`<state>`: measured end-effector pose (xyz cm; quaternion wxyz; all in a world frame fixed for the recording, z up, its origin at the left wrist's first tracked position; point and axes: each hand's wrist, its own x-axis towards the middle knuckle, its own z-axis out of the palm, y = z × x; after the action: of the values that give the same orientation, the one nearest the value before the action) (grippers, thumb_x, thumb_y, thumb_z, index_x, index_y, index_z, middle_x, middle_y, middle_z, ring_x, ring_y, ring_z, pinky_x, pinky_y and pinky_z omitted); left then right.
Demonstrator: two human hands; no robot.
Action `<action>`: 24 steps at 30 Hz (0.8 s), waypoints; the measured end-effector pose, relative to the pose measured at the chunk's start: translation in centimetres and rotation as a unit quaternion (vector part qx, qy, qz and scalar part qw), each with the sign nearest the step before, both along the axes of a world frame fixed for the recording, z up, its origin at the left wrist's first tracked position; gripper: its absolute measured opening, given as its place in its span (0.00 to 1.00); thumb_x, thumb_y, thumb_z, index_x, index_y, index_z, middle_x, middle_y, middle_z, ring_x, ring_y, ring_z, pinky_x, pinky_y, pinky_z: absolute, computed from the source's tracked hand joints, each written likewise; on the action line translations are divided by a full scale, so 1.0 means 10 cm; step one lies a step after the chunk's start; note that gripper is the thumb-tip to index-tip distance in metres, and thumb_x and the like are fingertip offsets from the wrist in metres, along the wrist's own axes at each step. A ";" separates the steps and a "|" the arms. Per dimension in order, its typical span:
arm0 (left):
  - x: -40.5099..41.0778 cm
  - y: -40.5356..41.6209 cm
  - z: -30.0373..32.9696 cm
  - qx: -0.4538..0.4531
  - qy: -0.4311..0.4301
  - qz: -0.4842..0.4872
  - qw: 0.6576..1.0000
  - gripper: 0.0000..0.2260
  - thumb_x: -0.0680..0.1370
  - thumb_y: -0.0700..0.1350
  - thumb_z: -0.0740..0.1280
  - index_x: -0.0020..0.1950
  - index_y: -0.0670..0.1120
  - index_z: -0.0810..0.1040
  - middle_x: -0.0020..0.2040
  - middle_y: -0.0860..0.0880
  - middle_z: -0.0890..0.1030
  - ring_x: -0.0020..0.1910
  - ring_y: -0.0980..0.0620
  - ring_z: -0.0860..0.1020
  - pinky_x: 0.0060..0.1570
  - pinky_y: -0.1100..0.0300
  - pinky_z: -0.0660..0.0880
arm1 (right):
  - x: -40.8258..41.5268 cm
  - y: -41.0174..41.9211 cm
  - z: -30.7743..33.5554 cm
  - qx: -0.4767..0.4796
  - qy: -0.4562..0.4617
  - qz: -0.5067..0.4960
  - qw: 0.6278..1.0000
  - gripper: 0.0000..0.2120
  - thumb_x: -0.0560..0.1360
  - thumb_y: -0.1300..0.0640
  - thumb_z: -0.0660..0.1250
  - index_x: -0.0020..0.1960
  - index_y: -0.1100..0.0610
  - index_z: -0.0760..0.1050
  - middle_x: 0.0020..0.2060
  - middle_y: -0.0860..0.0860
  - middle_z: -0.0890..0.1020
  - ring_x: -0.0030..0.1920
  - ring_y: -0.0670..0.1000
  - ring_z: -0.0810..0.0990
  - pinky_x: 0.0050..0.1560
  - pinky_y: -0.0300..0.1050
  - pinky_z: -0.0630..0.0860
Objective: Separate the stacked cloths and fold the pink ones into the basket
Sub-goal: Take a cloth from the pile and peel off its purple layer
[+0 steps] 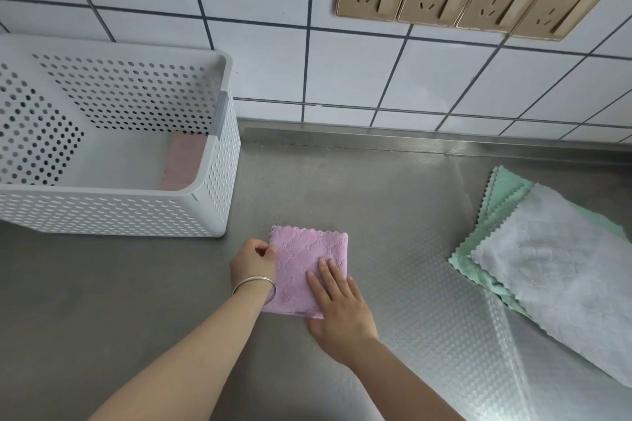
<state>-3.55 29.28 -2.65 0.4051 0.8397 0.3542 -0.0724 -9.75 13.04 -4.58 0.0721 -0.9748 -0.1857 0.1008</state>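
Steel counter (393, 188) | left hand (252, 261) pinches pink cloth (304, 260) | right hand (337, 304) flat on it

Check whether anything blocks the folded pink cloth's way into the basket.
Nothing visible does: bare counter lies between the folded pink cloth and the basket, whose top is open; one pink cloth already lies inside.
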 end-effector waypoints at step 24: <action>-0.12 -0.08 0.20 -0.005 0.121 -0.084 0.989 0.13 0.73 0.53 0.67 0.50 0.46 0.76 0.48 0.44 0.79 0.47 0.43 0.77 0.47 0.57 0.71 | 0.49 -0.07 0.42 0.298 0.343 -0.423 0.784 0.03 0.74 0.57 0.61 0.43 0.57 0.71 0.40 0.51 0.74 0.43 0.52 0.72 0.38 0.41 0.69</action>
<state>-4.76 28.45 -0.67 0.3564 0.8496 0.3280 -0.2088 -4.83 12.32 -0.39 0.4536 -0.7864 0.2616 0.3278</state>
